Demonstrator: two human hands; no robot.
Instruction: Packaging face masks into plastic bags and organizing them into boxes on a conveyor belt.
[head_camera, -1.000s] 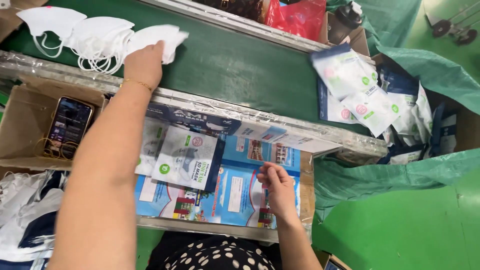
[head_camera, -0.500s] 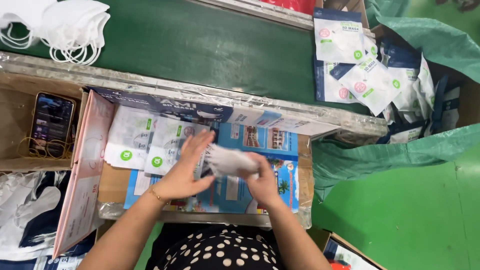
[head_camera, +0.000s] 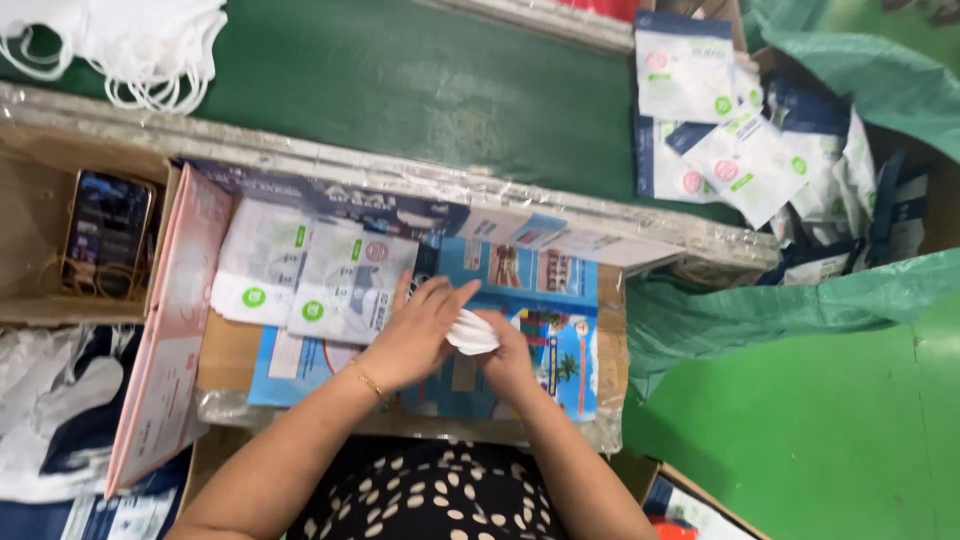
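Head view: both hands meet over the blue printed board (head_camera: 560, 345) at the near edge of the work area. Left hand (head_camera: 415, 335) lies flat, fingers straight, pressing on a white mask (head_camera: 470, 333). Right hand (head_camera: 508, 355) pinches the mask's other side. Flat pouches (head_camera: 315, 280) just left of them. Phone (head_camera: 105, 235) in a cardboard box far left; mask pile (head_camera: 130, 45) on the green belt.

My work board (head_camera: 560, 300), covered in bright blue printed sheets, carries two white sealed pouches (head_camera: 315, 275) at its left; beyond it the green belt (head_camera: 420, 90) bears loose white masks (head_camera: 130, 45) far left; more packed pouches (head_camera: 720, 130) lie far right.
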